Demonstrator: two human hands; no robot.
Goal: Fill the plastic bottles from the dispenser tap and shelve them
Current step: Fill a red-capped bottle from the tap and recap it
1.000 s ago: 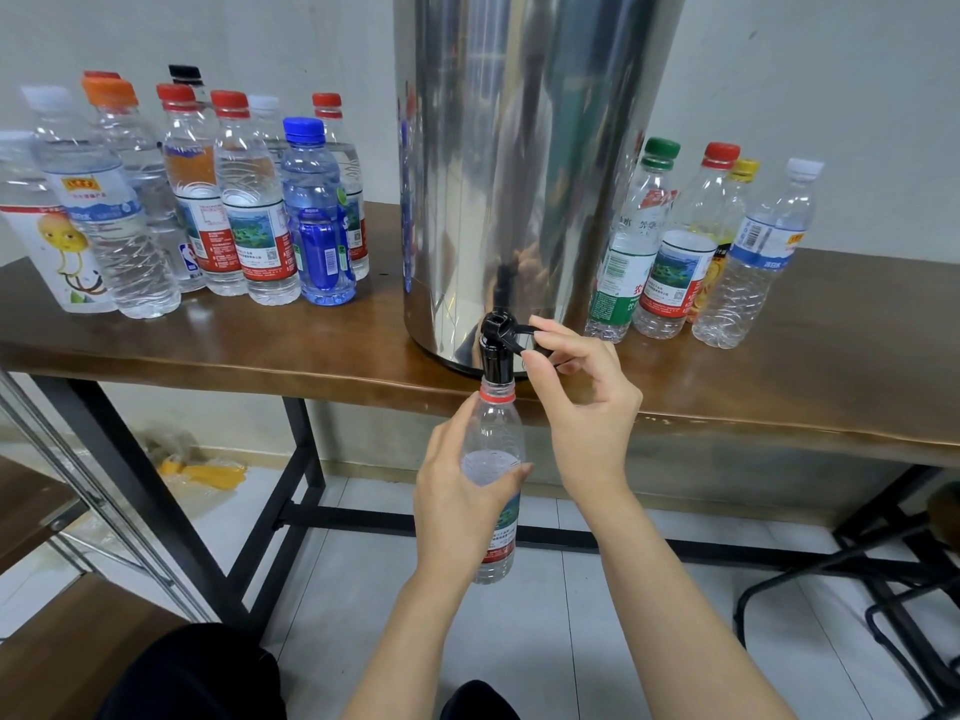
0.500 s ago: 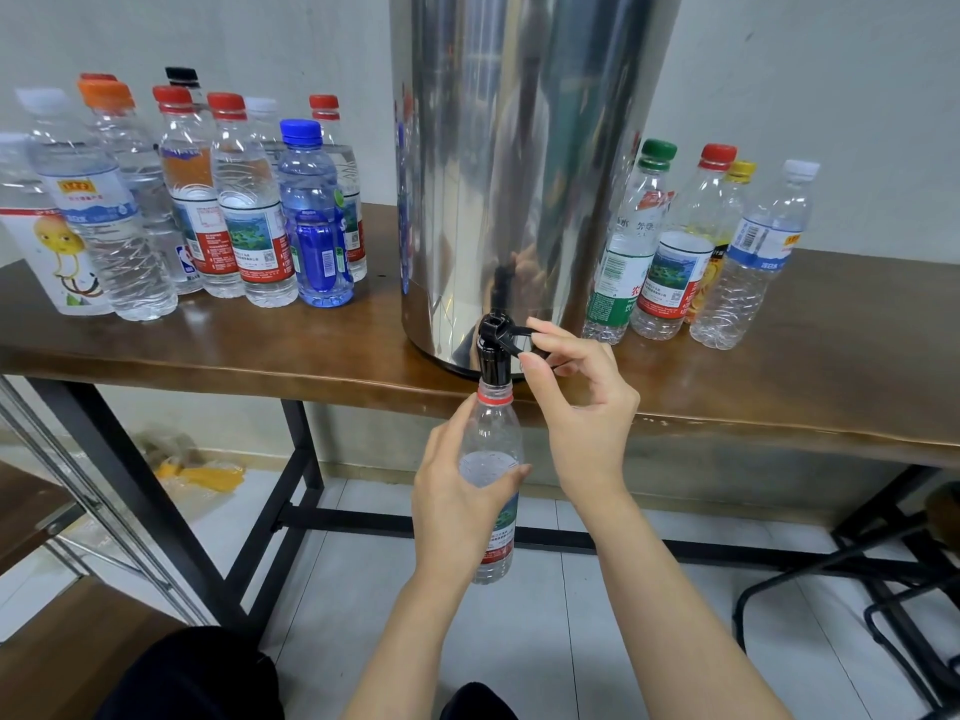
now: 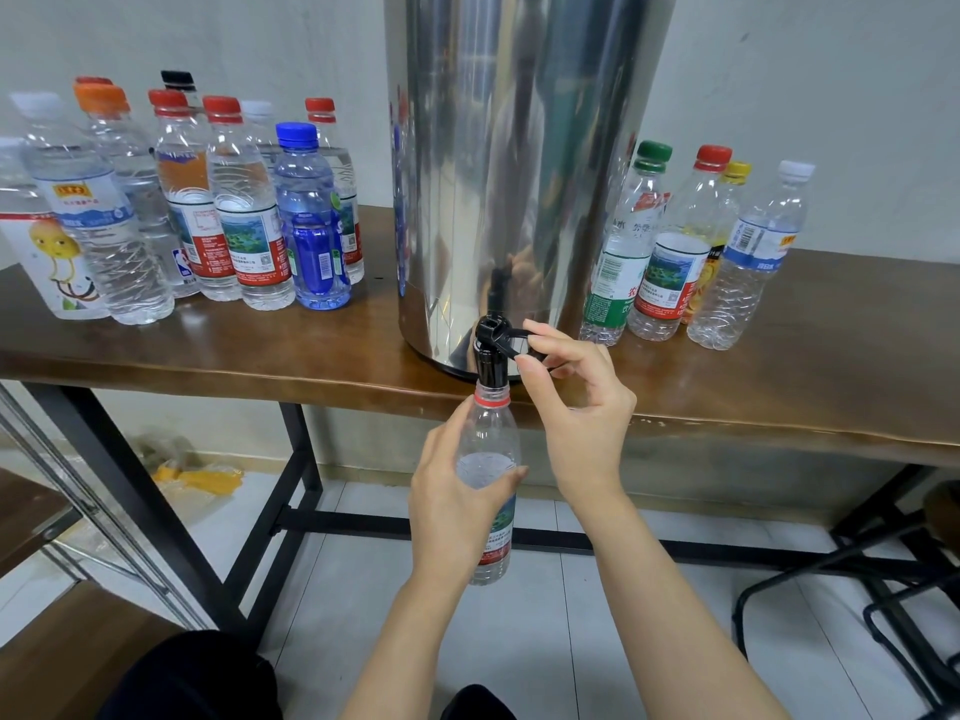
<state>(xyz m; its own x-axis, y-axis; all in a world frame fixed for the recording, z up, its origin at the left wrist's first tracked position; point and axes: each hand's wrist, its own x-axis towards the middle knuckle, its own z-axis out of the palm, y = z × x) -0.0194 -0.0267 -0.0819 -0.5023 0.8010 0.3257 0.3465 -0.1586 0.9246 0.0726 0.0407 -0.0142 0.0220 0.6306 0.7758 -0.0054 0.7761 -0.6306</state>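
Table (image 3: 779, 366): dispenser (image 3: 519, 174) set at its front edge, so that the tap (image 3: 491, 350) overhangs open floor.
Dispenser: flanked by capped bottles, the left group (image 3: 249, 210) apparently full, the right group (image 3: 675, 241) apparently empty.
Bottle (image 3: 491, 439): uncapped, held upright, mouth directly under the tap to catch the stream.
Left hand (image 3: 452, 506): wrapped round the bottle's middle.
Right hand (image 3: 576, 402): lever (image 3: 511, 336) pinched between thumb and fingers.
Tap: judged held open.
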